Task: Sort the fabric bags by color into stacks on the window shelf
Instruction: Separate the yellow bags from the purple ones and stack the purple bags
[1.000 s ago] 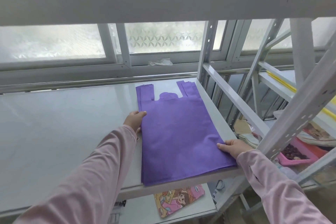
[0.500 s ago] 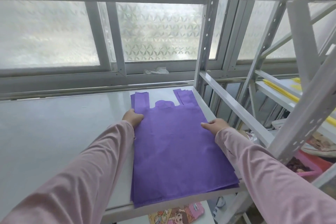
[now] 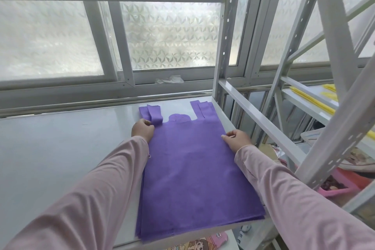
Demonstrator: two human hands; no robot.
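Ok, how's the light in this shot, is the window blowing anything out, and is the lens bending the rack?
Head view throughout: the frosted window is bright but keeps its pattern; the purple bags are evenly lit, no hard shadows, with a pale sheen on the shelf; the wide lens tilts the rack posts and softens the sleeves near the bottom edge.

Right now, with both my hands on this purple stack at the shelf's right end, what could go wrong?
1. The left handle is folded over beside your left hand. Left so, it may crease and make the purple stack sit uneven.
2. The stack's near end reaches the front edge of the shelf, so pulling it toward you might slide bags off.
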